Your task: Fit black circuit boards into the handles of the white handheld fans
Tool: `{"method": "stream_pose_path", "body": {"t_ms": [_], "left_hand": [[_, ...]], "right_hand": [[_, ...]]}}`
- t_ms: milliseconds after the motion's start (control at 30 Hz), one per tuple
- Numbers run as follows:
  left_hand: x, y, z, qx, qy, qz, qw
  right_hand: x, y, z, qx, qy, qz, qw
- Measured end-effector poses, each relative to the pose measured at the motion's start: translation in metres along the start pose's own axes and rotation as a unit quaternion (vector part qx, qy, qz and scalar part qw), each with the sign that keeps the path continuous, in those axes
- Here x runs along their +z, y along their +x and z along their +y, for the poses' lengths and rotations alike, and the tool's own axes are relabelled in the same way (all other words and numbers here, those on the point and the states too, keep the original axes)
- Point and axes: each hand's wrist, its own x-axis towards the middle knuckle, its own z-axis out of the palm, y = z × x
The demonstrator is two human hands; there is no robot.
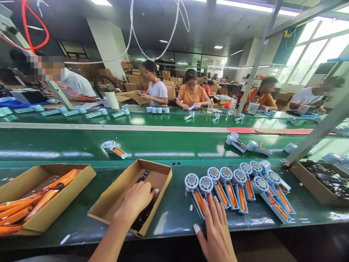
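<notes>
My left hand (139, 199) reaches into a cardboard box (109, 199) that holds dark circuit boards (144, 175). Its fingers curl down over the boards, and their tips are hidden. My right hand (215, 226) has its fingers spread, with the fingertips at the lower part of a light blue fan unit (206, 184). Several such units with round heads and orange strips in their handles lie side by side to the right of it. Another unit (191, 182) is just left of the one at my fingertips.
A box of orange battery strips (65, 203) stands at the left, and a box of dark boards (321, 193) at the right. Beyond runs a green conveyor (163, 143) carrying units. A slanted metal post (313, 142) rises at the right. Several people sit across the line.
</notes>
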Motion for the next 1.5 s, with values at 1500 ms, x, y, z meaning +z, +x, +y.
{"method": "stream_pose_path", "body": {"t_ms": [1500], "left_hand": [[0.086, -0.090, 0.084, -0.036, -0.533, 0.064, 0.843]], "right_hand": [[-0.016, 0.058, -0.022, 0.216, 0.479, -0.099, 0.845]]}}
